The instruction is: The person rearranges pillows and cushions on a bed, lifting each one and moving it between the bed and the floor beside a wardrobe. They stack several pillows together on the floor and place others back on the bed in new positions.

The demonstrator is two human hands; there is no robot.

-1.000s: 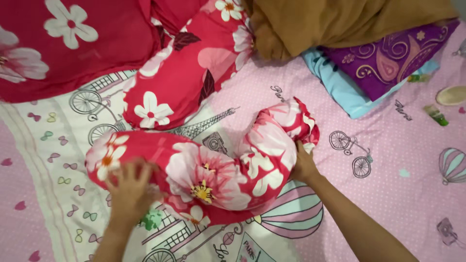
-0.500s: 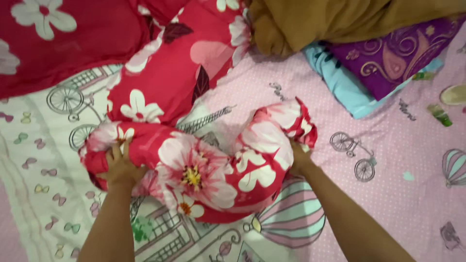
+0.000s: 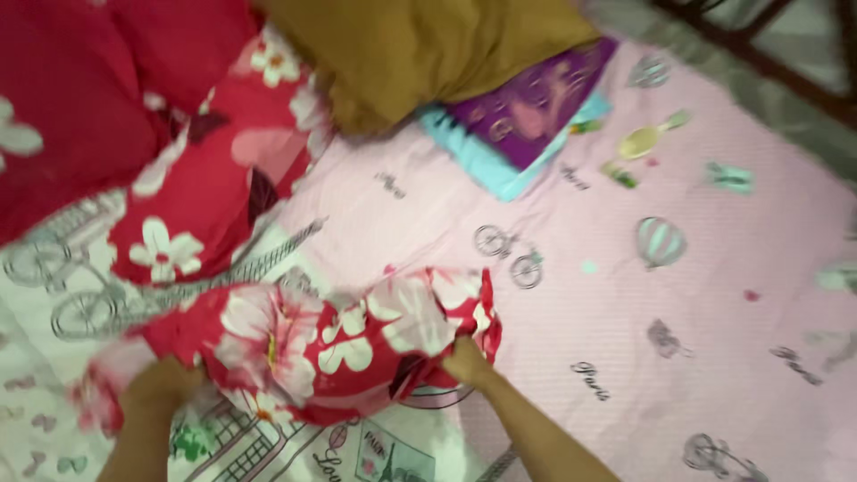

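Head view, looking down at a bed. My left hand (image 3: 165,384) and my right hand (image 3: 464,361) hold the 2 ends of a bunched red fabric cover with large white and pink flowers (image 3: 330,344), which lies low in the frame on the pink printed bedsheet with bicycles and balloons (image 3: 678,339). My right grip is closed, fingers pinching the cover's right edge. My left grip is wrapped into the cloth at its left end; motion blur hides the fingers there. Above the cover lies a second red floral quilt (image 3: 178,187), spread toward the upper left. A mustard-brown pillow (image 3: 411,54) rests at the top, overlapping a purple patterned cushion (image 3: 536,98) stacked on a light blue folded cloth (image 3: 473,156).
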